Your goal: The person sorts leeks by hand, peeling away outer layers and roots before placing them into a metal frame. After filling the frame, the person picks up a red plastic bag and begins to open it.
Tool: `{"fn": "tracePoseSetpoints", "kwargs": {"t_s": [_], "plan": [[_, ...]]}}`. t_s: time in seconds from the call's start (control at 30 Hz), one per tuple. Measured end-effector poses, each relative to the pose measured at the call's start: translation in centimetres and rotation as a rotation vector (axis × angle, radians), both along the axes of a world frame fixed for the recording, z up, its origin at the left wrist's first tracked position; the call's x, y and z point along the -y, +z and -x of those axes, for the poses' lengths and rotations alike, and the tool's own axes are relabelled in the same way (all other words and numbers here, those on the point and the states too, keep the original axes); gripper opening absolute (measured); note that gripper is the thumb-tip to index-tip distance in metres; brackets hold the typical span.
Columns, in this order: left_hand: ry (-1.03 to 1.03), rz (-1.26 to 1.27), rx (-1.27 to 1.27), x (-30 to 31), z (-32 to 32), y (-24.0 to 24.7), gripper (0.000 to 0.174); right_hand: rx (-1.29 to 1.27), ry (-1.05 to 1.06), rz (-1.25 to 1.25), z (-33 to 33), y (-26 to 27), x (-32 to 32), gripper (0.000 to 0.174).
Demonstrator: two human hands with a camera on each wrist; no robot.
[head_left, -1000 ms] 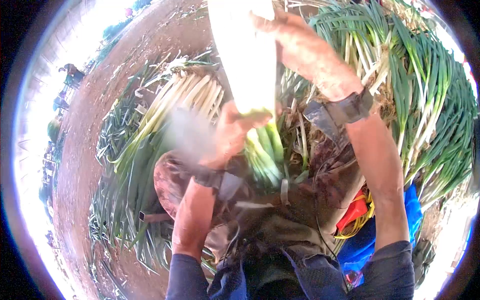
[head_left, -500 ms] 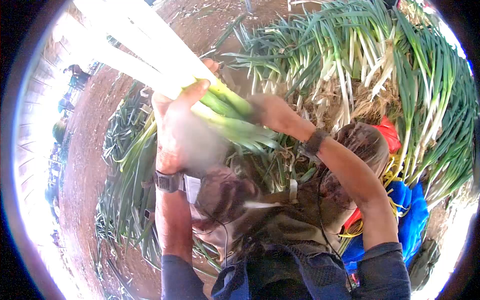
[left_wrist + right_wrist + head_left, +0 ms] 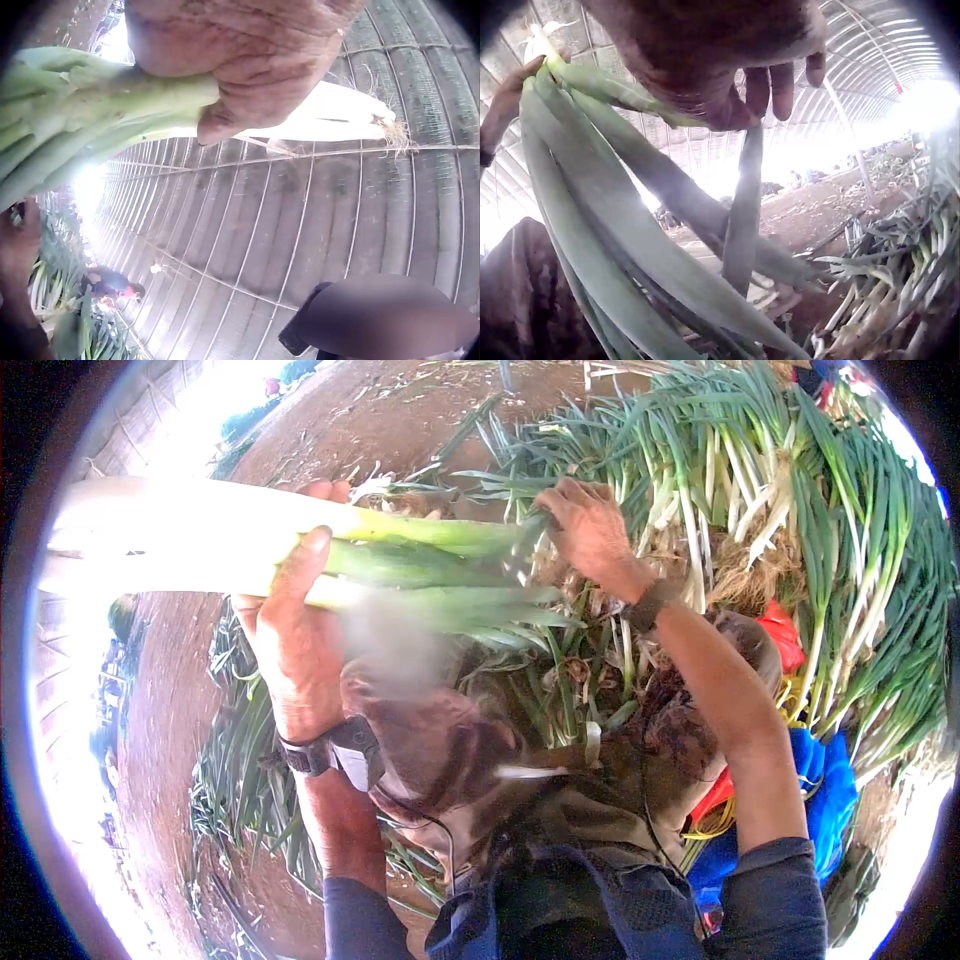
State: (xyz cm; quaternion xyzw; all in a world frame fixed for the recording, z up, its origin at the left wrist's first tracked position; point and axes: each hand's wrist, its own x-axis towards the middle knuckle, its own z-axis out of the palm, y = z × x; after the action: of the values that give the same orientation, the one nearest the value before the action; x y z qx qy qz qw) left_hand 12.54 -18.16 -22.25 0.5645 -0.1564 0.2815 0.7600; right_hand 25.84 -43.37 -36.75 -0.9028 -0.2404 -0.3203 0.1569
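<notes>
In the head view my left hand grips a bunch of large green onions, its thumb laid across the stalks. The bunch lies nearly level, with overexposed white shanks toward the left and green leaves toward the right. Stringy roots show at the white end in the left wrist view. My right hand is at the leaf end. The right wrist view shows its thumb and finger pinching one green leaf, while the other broad leaves hang beside it.
Rooted green onions are heaped at the back and right. More green onions lie on the ground at the left. A blue bag and a red one sit by the right knee. A ribbed roof arches overhead.
The bunch has swung from upright to nearly level, its white end now left. My right hand has gone from the white shanks to the leaf end; my left hand has kept its grip.
</notes>
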Motion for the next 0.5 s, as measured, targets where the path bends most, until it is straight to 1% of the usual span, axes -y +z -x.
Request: {"fn": "tracePoseSetpoints", "kwargs": {"t_s": [0.03,0.07,0.13,0.17,0.2,0.27,0.3,0.33,0.4,0.47,0.5], "plan": [[0.001,0.018,-0.004,0.0,0.2,0.3,0.034,0.023,-0.035,0.088,-0.9,-0.9,0.4,0.030],[0.008,0.017,-0.002,-0.2,0.3,0.3,0.034,0.025,-0.029,0.087,-0.7,-1.0,0.9,0.030],[-0.015,-0.051,-0.041,-0.6,0.3,-0.1,0.033,-0.478,-0.098,0.373,-0.4,-0.9,2.2,0.027],[-0.027,-0.140,-0.040,-1.2,-0.1,-0.7,0.031,-0.514,-0.056,0.296,-0.4,-0.6,2.6,0.038],[-0.024,-0.169,-0.111,-1.0,-0.3,-1.6,0.029,-0.509,-0.049,0.299,0.4,0.9,2.1,0.038],[-0.108,-0.198,-0.319,0.1,-0.2,-2.8,0.030,-0.683,0.208,-0.355,1.8,4.2,1.3,0.052],[-0.097,-0.341,-0.317,0.5,-0.6,-4.4,0.026,-0.946,0.577,-0.785,0.8,4.2,1.0,0.072],[-0.083,-0.481,-0.307,1.1,-1.1,-6.0,0.023,-0.921,0.690,-0.852,3.1,7.3,0.4,0.082],[-0.346,-0.203,-0.435,3.7,0.1,-7.9,0.021,-0.906,0.880,-1.045,6.6,10.7,-1.4,0.083],[-0.548,-0.325,-0.452,4.9,-0.1,-11.4,0.021,-0.748,0.987,-1.011,7.1,11.3,-3.0,0.078],[-0.577,-0.369,-0.452,5.6,0.1,-12.5,0.021,-0.900,1.009,-1.076,7.2,11.0,-2.6,0.071]]}}
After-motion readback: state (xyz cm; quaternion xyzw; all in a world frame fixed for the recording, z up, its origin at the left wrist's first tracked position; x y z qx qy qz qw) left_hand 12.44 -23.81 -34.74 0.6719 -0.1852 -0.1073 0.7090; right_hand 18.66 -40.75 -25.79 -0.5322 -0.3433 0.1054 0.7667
